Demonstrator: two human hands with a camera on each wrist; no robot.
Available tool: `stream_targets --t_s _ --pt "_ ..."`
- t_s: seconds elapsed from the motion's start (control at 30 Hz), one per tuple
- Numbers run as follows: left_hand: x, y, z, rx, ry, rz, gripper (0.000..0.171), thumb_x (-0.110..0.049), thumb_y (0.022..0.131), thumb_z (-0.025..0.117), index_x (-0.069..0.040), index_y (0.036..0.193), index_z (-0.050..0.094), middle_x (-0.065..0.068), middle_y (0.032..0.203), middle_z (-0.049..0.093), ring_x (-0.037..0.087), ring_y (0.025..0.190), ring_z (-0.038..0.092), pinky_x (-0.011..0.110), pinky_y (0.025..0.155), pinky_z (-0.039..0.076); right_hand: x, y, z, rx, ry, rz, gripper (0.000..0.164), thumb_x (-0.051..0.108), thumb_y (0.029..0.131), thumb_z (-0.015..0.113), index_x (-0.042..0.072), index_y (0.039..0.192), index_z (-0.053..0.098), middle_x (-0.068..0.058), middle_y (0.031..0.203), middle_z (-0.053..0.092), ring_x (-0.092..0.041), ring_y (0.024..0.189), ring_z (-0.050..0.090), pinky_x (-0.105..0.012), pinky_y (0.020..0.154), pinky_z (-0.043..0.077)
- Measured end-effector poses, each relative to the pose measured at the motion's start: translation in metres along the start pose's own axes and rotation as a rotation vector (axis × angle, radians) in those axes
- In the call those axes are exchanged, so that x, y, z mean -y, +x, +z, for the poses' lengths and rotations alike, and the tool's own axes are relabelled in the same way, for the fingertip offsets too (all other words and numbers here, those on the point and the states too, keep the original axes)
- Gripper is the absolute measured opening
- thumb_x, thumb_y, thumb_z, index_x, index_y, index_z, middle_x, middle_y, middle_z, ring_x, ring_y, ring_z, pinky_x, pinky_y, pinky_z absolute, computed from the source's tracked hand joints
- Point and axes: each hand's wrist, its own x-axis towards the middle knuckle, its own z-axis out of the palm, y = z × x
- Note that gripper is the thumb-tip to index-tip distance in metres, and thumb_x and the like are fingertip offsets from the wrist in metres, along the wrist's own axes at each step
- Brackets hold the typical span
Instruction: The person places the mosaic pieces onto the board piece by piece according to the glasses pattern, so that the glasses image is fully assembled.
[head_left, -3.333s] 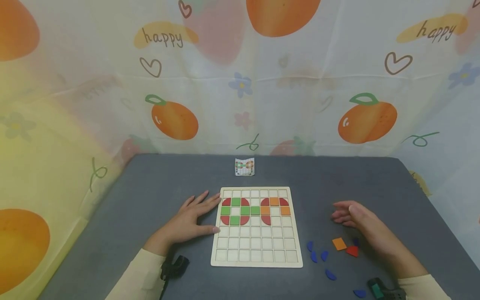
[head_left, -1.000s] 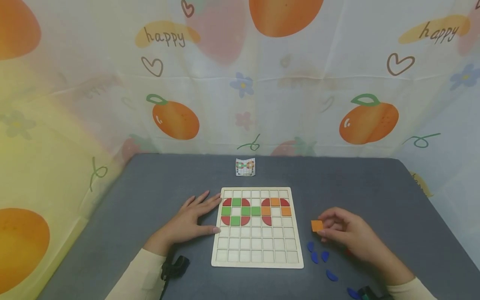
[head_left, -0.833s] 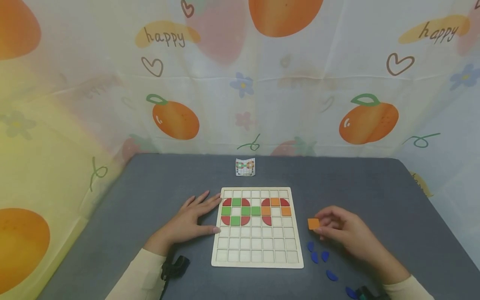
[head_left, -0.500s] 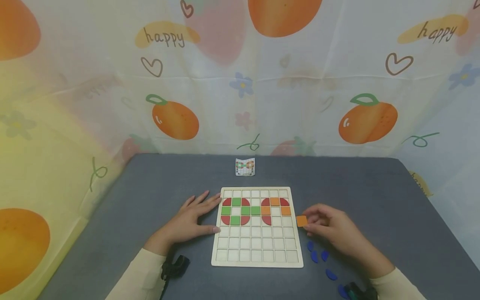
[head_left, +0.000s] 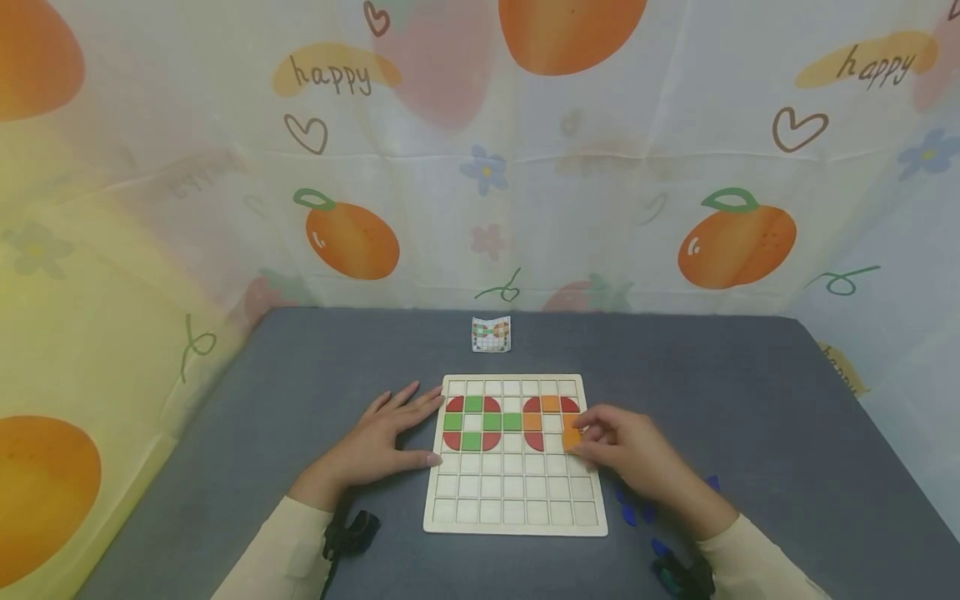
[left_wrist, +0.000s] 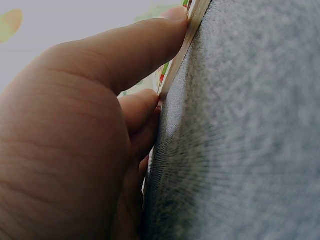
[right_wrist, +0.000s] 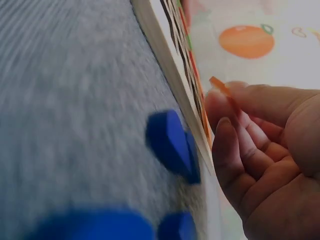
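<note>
A pale wooden grid board [head_left: 513, 510] lies on the table, with red quarter-round tiles, green squares and orange squares set in its upper rows. Spread along its left edge is my left hand [head_left: 378, 443], thumb and fingertips touching the side. Over the right-hand column, my right hand [head_left: 637, 450] pinches an orange square tile [head_left: 571, 439] between thumb and fingers. This tile overlaps the lower part of an orange square in the board. From the right wrist view, the pinched tile is tilted and close over the board's surface.
Several blue curved pieces [head_left: 628, 516] lie right of the board, partly hidden by my right forearm. A small printed pattern card [head_left: 491, 334] sits behind the board on the grey table [head_left: 360, 350]. A fruit-print cloth [head_left: 570, 192] hangs behind.
My right hand has picked the orange square tile off the table at right and carried it left over the board's right column. The left hand stays at the board's edge.
</note>
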Motion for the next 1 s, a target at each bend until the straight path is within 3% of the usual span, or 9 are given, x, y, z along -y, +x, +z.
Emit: stream_targets --t_s 0.3,0.77,1.0 --pt "-0.001 0.001 0.000 -0.002 0.004 -0.001 0.094 -0.061 0.094 0.079 -0.023 0.171 0.041 -0.006 0.175 0.034 0.035 0.165 0.014 0.069 0.125 0.004 0.002 0.008 0.012 -0.008 -0.076 -0.004 0.023 0.009 0.095 0.085 0.001 0.115 0.075 0.006 0.082 0.068 -0.016 0.066 0.065 -0.030 0.063 0.054" --pt "-0.001 0.000 0.000 -0.003 0.004 0.000 0.095 -0.064 0.093 0.079 -0.025 0.171 0.040 -0.008 0.174 0.033 0.033 0.165 0.013 0.068 0.126 0.003 0.011 0.012 0.024 -0.044 -0.160 0.027 0.022 0.010 0.094 0.087 0.007 0.113 0.076 0.008 0.079 0.062 -0.012 0.069 0.056 -0.031 0.068 0.048" --pt "-0.002 0.000 0.000 -0.002 -0.003 -0.001 0.095 -0.063 0.093 0.079 -0.023 0.171 0.041 -0.006 0.174 0.034 0.036 0.165 0.014 0.069 0.125 0.003 0.007 0.010 0.022 -0.025 -0.029 0.017 0.032 0.013 0.098 0.082 0.001 0.126 0.072 0.004 0.084 0.065 -0.016 0.071 0.058 -0.030 0.065 0.048"
